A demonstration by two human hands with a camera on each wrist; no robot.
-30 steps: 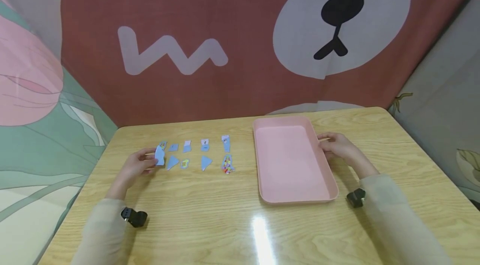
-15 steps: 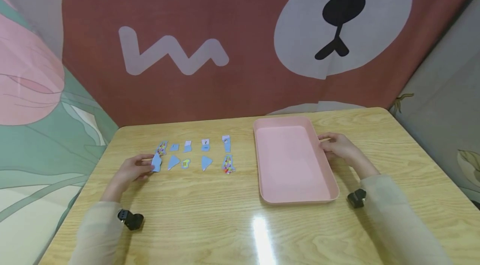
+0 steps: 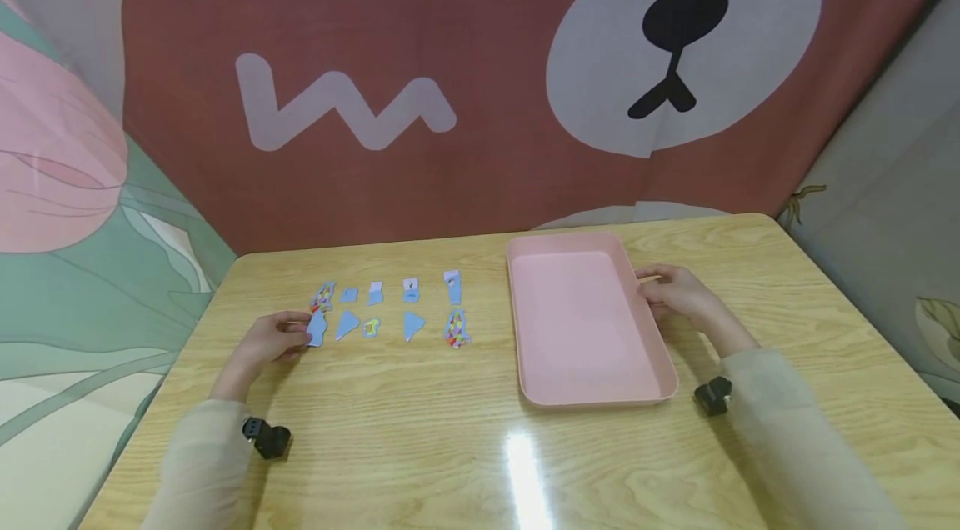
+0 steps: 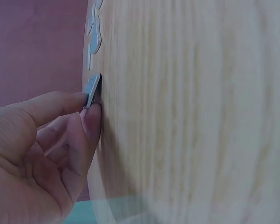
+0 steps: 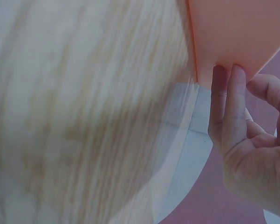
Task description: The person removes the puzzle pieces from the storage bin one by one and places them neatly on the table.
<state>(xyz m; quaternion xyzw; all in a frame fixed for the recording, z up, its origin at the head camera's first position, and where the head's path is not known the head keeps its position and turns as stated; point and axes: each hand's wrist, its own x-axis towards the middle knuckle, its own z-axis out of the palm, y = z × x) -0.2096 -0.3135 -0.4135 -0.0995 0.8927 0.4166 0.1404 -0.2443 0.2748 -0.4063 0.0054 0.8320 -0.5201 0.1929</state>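
My left hand pinches a flat, pointed blue piece between thumb and fingertips at the left end of two rows of small flat pieces. The left wrist view shows this blue piece tilted, one edge close to the tabletop. Just behind it lies a multicoloured piece; a blue triangular piece is to its right. My right hand touches the outer right wall of a pink rectangular tray. In the right wrist view, fairly straight fingers rest against the tray wall.
Several other flat pieces lie on the wooden table, among them a second blue triangle, a small yellow-and-blue piece, a multicoloured one and a tall blue-and-white one. A patterned curtain hangs behind the table.
The left hand has lowered the blue piece toward the table, nearer the front row, uncovering more of the multicoloured piece behind. The right hand and the tray have stayed put.
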